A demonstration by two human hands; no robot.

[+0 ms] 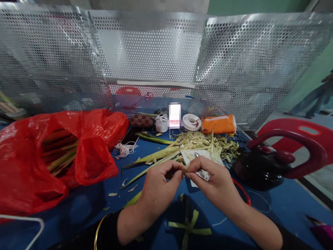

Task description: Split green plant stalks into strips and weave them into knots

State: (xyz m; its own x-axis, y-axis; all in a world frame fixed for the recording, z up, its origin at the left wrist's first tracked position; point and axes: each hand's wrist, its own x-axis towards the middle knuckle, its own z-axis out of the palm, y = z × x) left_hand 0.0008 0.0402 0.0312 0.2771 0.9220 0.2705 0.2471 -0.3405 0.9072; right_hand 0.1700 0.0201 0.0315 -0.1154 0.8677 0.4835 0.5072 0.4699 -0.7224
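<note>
At the middle of the blue table my left hand (pixel 160 192) and my right hand (pixel 213 181) meet, fingertips pinched together. Between them is a small greenish-brown piece of plant leaf (pixel 185 169), mostly covered by the fingers. Closer to me lies a cross-shaped piece of folded leaf strips (pixel 189 228), with a darker stem pointing toward the hands. Long green leaves (pixel 156 154) stretch out beyond my left hand. A white paper (pixel 194 182) lies partly hidden behind my right hand, next to a heap of shredded leaf bits (pixel 210 141).
Left stands a red plastic bag (pixel 96 156) holding leaf stalks. White thread (pixel 126 148), a thread ball (pixel 161 123), a ribbon spool (pixel 192 122) and an orange packet (pixel 218 124) line the back. A dark kettle (pixel 259 169) stands right, before a red chair (pixel 325 145). Perforated metal panels (pixel 150 49) rise behind.
</note>
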